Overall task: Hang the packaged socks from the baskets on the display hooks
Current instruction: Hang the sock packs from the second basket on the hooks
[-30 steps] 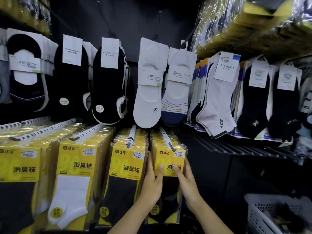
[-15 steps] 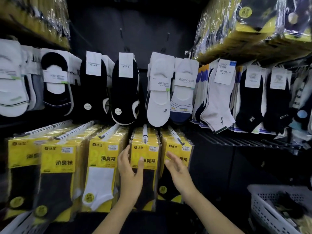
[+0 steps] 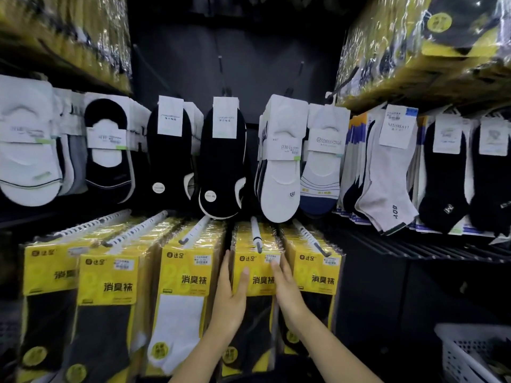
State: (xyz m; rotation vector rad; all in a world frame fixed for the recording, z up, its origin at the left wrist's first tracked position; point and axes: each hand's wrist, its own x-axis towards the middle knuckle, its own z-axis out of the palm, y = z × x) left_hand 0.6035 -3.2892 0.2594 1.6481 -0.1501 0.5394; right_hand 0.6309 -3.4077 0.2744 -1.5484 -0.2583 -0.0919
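Yellow-carded sock packs [image 3: 257, 268] with dark socks hang in a thick stack on a white display hook [image 3: 255, 233] in the lower row. My left hand [image 3: 231, 297] lies flat along the stack's left edge, thumb resting on the front card. My right hand [image 3: 287, 291] presses its straight fingers against the stack's right edge, fingertips by the price label. Neither hand holds a loose pack. Another stack [image 3: 318, 272] hangs just to the right, and a white-sock stack [image 3: 185, 275] just to the left.
Above hangs a row of black and white low-cut socks [image 3: 222, 161]. Wrapped yellow bundles [image 3: 431, 42] sit on upper shelves at both sides. A white perforated basket [image 3: 470, 352] stands at lower right, below bare black wire hooks [image 3: 414, 247].
Both hands have left the rightmost yellow stack and now bracket the stack one hook to its left. My view has swung left and closer.
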